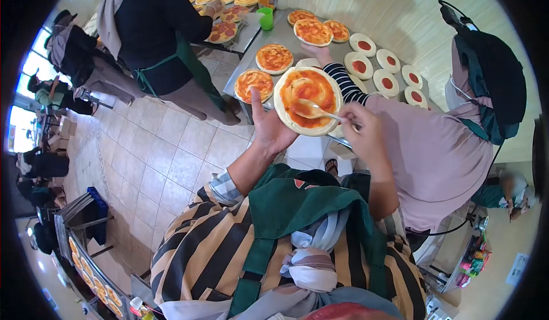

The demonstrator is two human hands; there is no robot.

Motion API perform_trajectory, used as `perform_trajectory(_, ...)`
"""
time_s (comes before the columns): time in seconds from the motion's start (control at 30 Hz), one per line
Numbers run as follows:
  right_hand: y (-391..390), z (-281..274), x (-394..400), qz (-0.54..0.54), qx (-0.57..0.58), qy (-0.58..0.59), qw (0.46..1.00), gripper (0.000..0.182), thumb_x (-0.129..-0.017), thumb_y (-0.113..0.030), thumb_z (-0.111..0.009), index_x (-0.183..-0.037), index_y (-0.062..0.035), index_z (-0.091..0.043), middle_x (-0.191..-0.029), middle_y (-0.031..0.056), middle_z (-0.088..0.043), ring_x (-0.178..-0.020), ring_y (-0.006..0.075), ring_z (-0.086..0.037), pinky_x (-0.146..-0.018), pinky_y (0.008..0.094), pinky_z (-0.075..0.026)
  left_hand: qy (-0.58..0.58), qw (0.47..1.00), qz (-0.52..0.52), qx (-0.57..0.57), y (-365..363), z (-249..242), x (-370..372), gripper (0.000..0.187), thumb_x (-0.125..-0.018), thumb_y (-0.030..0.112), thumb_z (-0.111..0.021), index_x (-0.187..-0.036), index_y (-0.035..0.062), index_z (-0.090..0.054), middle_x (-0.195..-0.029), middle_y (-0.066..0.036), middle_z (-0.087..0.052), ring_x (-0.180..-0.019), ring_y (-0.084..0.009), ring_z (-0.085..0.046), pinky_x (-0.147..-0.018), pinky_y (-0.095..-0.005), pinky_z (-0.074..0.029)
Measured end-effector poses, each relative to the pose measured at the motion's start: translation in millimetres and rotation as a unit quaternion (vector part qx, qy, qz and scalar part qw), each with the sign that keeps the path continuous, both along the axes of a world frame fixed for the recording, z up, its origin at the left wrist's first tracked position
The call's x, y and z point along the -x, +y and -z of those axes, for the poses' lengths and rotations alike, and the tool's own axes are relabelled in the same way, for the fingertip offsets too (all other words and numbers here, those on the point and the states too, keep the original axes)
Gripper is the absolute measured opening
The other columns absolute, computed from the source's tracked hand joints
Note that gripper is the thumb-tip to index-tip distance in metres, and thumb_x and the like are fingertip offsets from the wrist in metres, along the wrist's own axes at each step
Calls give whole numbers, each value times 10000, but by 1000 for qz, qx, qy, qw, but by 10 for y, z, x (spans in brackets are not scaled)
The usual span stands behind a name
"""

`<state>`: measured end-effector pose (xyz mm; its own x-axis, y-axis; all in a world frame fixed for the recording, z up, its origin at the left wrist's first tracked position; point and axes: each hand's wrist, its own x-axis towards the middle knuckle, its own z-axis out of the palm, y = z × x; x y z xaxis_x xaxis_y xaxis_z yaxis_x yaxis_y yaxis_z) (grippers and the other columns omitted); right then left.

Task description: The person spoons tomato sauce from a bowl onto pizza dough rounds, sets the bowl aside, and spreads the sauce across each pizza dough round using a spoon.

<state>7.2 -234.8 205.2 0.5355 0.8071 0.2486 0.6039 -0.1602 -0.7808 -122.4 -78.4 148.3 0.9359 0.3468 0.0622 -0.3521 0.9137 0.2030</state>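
My left hand [271, 127] supports a round pizza base [311, 86] from below and at its left edge, thumb up beside the rim. Red sauce covers the middle of the base, leaving a pale border. In my right hand [362, 131] the fingers are closed around the handle of a spoon [309, 109]. The spoon's bowl rests on the sauce. Just beyond my left hand, a sauced base [253, 86] lies at the table's near edge, with another sauced base [274, 59] behind it.
On the metal table [246, 67] lie several bases, some with only a sauce blob [359, 67]. A co-worker's hand [318, 54] at the right holds a sauced base [313, 32]. Another person [154, 28] stands left by topped pizzas [223, 32]. A green cup [265, 19] stands nearby.
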Motion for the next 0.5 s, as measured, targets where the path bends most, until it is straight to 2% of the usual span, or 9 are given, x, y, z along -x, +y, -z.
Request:
perform_trajectory(0.1, 302, -1, -24, 3, -55, -47, 997, 120, -800, 7, -581, -918, -17, -583, -803, 122, -627, -722, 198, -646, -662, 318, -505, -6, 1000, 20, -13, -21, 8, -21, 1108, -738, 864, -376, -1494, 77, -190, -1541, -162, -224, -1404, -342, -267, -1154, -508, -205)
perform_trajectory(0.17, 320, 1, -106, 24, -64, -27, 997, 120, -817, 8, -577, -933, -20, -586, -813, 127, -632, -722, 204, -645, -666, 318, -503, -5, 1000, 13, -19, -30, 21, -29, 1117, -733, 870, -372, -1495, 76, -188, -1541, -162, -224, -1405, -341, -266, -1154, -508, -203)
perform_trajectory(0.23, 182, 29, -225, 100, -42, -12, 994, 112, -830, 7, -567, -936, -21, -586, -809, 117, -639, -727, 189, -646, -667, 306, -500, -4, 1000, 0, -22, -15, 47, -25, 1125, -727, 876, -368, -1496, 75, -185, -1541, -161, -224, -1406, -339, -264, -1155, -508, -202)
perform_trajectory(0.27, 77, 77, -266, 95, -40, 24, 994, 103, -840, 13, -555, -932, -19, -588, -794, 100, -637, -736, 165, -647, -673, 290, -498, 3, 1000, -6, -28, 3, 62, -17, 1133, -720, 883, -365, -1497, 78, -184, -1541, -161, -223, -1407, -338, -263, -1155, -507, -202)
perform_trajectory(0.37, -86, 130, -260, 35, 1, 34, 999, 108, -833, 19, -559, -931, -16, -588, -791, 90, -632, -739, 146, -642, -657, 282, -499, 7, 999, -16, -31, 60, 110, -13, 1144, -711, 896, -345, -1498, 81, -181, -1541, -155, -224, -1410, -330, -257, -1157, -509, -193)
perform_trajectory(0.5, 263, 80, -191, 15, -75, -22, 997, 111, -832, 14, -576, -936, -21, -589, -814, 99, -621, -716, 153, -628, -633, 269, -493, -7, 999, 2, -34, 70, 98, -27, 1148, -707, 902, -334, -1499, 85, -185, -1543, -146, -225, -1413, -325, -251, -1158, -511, -187)
